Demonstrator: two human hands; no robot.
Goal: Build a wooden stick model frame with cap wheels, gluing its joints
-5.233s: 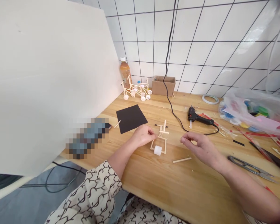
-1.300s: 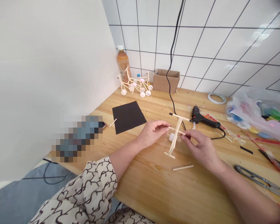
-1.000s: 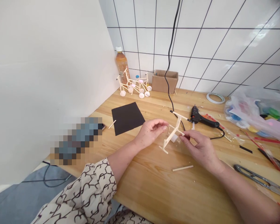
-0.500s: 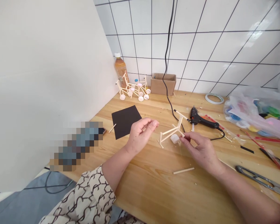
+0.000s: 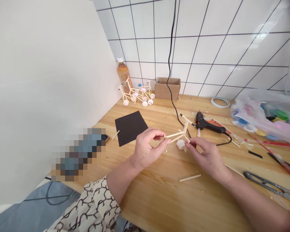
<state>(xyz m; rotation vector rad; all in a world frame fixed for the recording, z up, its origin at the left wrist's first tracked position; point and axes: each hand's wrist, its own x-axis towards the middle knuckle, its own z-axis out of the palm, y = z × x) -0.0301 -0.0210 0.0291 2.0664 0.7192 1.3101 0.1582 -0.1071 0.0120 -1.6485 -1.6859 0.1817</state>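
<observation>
Stick frame (image 5: 184, 132), head view: it lies between both hands, midway from the table's (image 5: 154, 199) front edge to its back edge, long axis running left to right, neither hand clearly nearer. The left hand's (image 5: 147, 149) fingers clamp its left end; the right hand's (image 5: 207, 158) pinch a short crosspiece opposite. Counted: one white cylinder (image 5: 180, 144), one glue gun (image 5: 210, 126), apparently three wheeled models (image 5: 136, 94) near the back edge.
</observation>
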